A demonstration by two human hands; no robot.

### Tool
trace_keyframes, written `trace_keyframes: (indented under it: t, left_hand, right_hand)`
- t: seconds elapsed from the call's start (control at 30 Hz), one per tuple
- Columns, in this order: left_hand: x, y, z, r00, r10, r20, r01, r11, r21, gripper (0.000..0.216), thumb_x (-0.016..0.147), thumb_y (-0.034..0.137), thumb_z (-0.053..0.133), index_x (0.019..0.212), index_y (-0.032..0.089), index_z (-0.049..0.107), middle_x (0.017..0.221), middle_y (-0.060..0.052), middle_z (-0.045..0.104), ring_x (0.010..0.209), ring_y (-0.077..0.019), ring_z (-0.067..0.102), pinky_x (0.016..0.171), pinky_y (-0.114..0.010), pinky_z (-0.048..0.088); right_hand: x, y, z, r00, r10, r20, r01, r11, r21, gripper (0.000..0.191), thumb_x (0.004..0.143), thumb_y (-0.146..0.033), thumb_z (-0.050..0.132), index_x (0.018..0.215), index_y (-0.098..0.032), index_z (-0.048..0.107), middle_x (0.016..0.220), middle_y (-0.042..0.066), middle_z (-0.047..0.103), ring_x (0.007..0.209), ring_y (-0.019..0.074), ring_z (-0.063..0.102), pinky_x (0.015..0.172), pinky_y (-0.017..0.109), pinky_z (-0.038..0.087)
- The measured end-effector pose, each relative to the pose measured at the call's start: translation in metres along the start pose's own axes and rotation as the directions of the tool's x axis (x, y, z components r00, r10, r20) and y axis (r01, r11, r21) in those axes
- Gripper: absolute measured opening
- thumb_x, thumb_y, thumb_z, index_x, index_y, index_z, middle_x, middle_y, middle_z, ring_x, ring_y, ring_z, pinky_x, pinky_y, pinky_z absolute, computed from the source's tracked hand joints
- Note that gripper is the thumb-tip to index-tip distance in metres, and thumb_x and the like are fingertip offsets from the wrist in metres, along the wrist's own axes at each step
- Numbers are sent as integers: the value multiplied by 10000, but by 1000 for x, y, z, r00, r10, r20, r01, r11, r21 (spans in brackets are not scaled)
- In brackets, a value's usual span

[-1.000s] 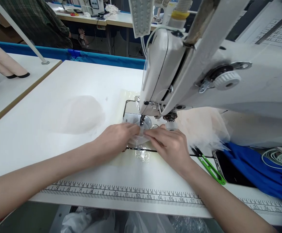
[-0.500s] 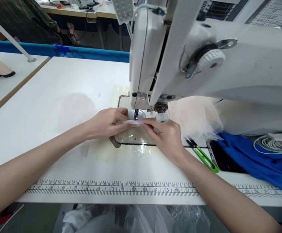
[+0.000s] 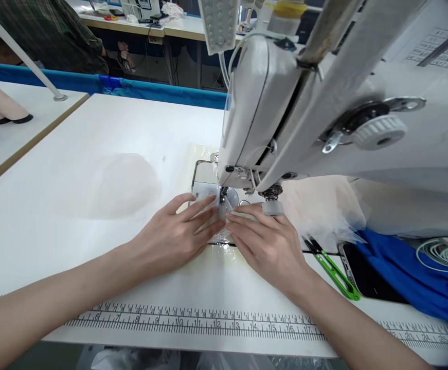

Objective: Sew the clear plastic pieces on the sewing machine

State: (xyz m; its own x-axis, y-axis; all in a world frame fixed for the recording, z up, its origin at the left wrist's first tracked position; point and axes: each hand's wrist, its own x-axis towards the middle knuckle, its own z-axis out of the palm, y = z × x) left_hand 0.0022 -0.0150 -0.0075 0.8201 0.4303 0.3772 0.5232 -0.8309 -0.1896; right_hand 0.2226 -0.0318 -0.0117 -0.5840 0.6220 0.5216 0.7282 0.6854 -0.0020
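White fabric (image 3: pixel 224 210) lies by the presser foot (image 3: pixel 222 194), my left hand (image 3: pixel 175 236) fanned wide; whether my right hand (image 3: pixel 270 241) grips, I can't tell.

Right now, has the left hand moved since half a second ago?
Yes: judged against the presser foot, the left hand has shifted toward the printed ruler.

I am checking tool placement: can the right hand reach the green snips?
Probably yes: the green snips lie uncovered on the table, close to the right hand, with nothing visible between them.
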Motion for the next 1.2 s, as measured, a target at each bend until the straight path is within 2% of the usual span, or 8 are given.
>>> trace_keyframes:
  t: [0.17, 0.43, 0.63, 0.73, 0.97, 1.2]
  left_hand:
    - [-1, -3, 4, 999, 1, -32, -2, 999, -38, 281, 970, 233, 489, 1218, 200, 616, 1193, -63, 685, 1268, -247, 524, 1061, -438, 356]
    - [1, -9, 7, 999, -40, -3, 40, 997, -69, 310, 984, 251, 440, 1248, 232, 601, 1241, -39, 663, 1258, -220, 539, 1151, -488, 275]
    - [6, -17, 12, 998, -66, 11, 66, 996, -60, 343, 986, 231, 409, 1291, 224, 563, 1243, -59, 658, 1231, -226, 560, 1157, -531, 247]
    - [8, -18, 13, 997, -80, 15, 81, 996, -44, 332, 990, 249, 406, 1272, 206, 576, 1245, -74, 654, 1231, -234, 558, 1150, -537, 253]
    - [1, -6, 9, 996, -36, -87, 33, 999, -41, 273, 948, 149, 485, 1175, 145, 637, 1161, -51, 703, 1182, -195, 592, 1170, -427, 253]
    - [0, -5, 8, 996, -51, -74, 43, 994, -96, 287, 948, 151, 476, 1183, 125, 639, 1125, -68, 717, 1126, -189, 635, 1177, -431, 267]
  right_hand:
    - [0, 0, 1, 1000, -9, -18, 9, 1000, -1, 179, 867, -72, 592, 907, -190, 721, 977, 0, 764, 886, 156, 677, 841, 320, 445]
    - [1, 3, 7, 1000, -10, -20, 9, 999, -32, 185, 871, -59, 581, 908, -178, 717, 986, 8, 762, 876, 161, 682, 862, 339, 456]
    - [7, 9, 14, 999, 33, -30, -35, 997, -67, 198, 895, -61, 548, 910, -163, 717, 906, 13, 770, 792, 153, 683, 864, 331, 464]
    - [8, 10, 14, 999, 38, -8, -39, 996, -82, 203, 897, -70, 549, 971, -150, 720, 912, 33, 770, 831, 172, 685, 837, 330, 469]
    - [4, 7, 8, 1000, -13, 26, 16, 992, -129, 197, 947, -246, 552, 1002, -165, 723, 1070, 9, 744, 910, 183, 666, 918, 365, 433]
    - [1, 6, 9, 999, -3, 51, 11, 988, -152, 223, 956, -273, 544, 1029, -167, 727, 1075, 16, 742, 943, 188, 660, 941, 375, 414]
